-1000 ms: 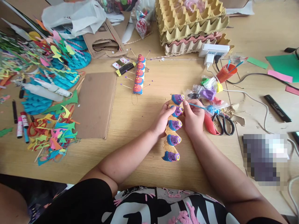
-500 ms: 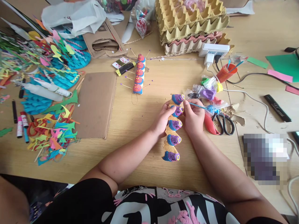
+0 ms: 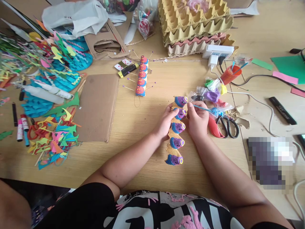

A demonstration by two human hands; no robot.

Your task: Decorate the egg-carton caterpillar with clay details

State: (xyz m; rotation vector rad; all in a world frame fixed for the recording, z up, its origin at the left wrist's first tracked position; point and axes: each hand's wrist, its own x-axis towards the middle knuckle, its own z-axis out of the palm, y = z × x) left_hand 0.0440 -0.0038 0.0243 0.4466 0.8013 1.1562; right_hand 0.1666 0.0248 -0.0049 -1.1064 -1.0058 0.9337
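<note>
A strip of egg carton (image 3: 175,133) with several purple and blue clay-covered bumps, each tipped with a yellow ring, is held over the table. My left hand (image 3: 165,124) grips its left edge near the upper bumps, thumb on top. My right hand (image 3: 198,121) pinches a thin blue tool (image 3: 202,108), whose tip touches the top purple bump. Farther back stands a similar strip (image 3: 141,76) with red and blue bumps, smiling faces and pins sticking out of its sides.
Cardboard (image 3: 97,108) and paper scraps (image 3: 57,138) lie left. Egg trays (image 3: 195,25) and a power strip (image 3: 219,51) are at the back. On the right are an orange cup (image 3: 230,75), bagged clay (image 3: 212,94), scissors (image 3: 227,126) and a black marker box (image 3: 283,110).
</note>
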